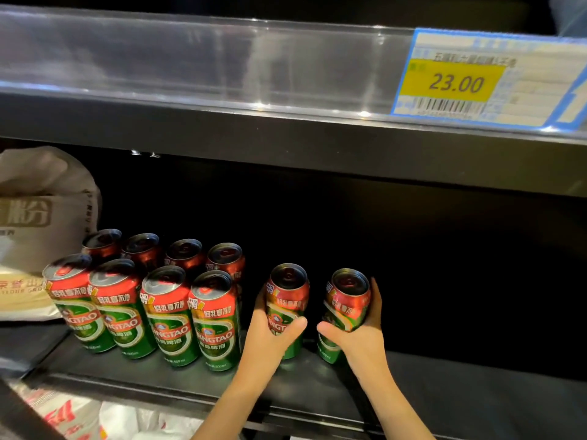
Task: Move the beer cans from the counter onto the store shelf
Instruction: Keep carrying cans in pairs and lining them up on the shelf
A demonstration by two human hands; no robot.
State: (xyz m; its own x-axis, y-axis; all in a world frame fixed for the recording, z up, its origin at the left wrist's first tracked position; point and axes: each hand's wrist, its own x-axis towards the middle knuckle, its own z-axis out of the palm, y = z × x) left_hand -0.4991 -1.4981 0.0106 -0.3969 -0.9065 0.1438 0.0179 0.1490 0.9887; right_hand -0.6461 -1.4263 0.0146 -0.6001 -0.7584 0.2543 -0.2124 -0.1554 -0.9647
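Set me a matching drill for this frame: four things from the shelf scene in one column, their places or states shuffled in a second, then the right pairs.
Things:
1. left hand
2. right hand
3. price tag
4. pale bag

Places or states:
A. on the upper shelf edge, reading 23.00
B. grips the can nearer the standing rows
C. at the far left, behind the cans
D. grips the rightmost can, tilted

Pairs: 1-B, 2-D, 3-A, 4-C

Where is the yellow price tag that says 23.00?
In the head view the price tag sits upper right, clipped in the clear strip on the upper shelf edge, above the dark shelf where both hands hold beer cans.
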